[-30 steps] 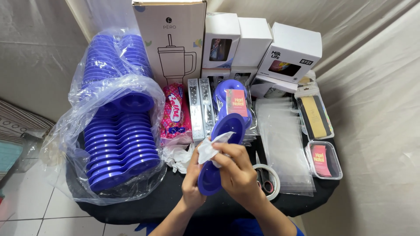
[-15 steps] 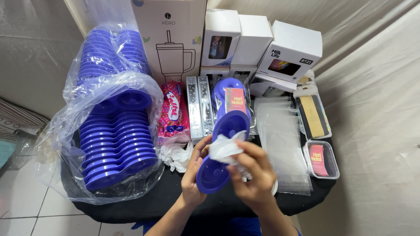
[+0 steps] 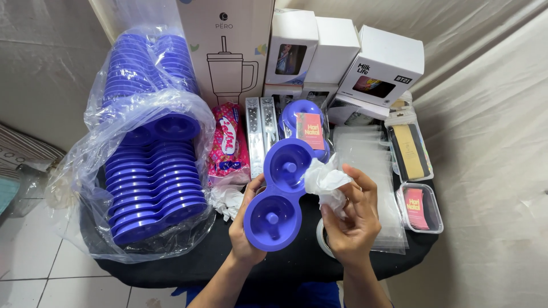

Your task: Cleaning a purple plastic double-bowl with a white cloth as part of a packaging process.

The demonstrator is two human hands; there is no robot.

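At the middle of the view, over the near edge of a black-covered table, the person's left hand grips a blue plastic tray with two round wells — fingers behind it, thumb on its left rim, the tray tilted so both wells and their small centre pegs face the camera. The right hand, just at 3 o'clock of the tray, is closed around a crumpled white cloth, whose bunched end touches the upper well's right rim.

At 9 o'clock of the tray lies a clear plastic bag full of stacked blue trays of the same kind. Between that bag and the held tray sits a pink and red packet, with another crumpled white cloth below it. At 12 o'clock rests a wrapped blue tray carrying a pink card, and behind it stand white cardboard boxes. At 3 o'clock lie flat clear plastic sleeves and — farther out — two small clear lidded containers.
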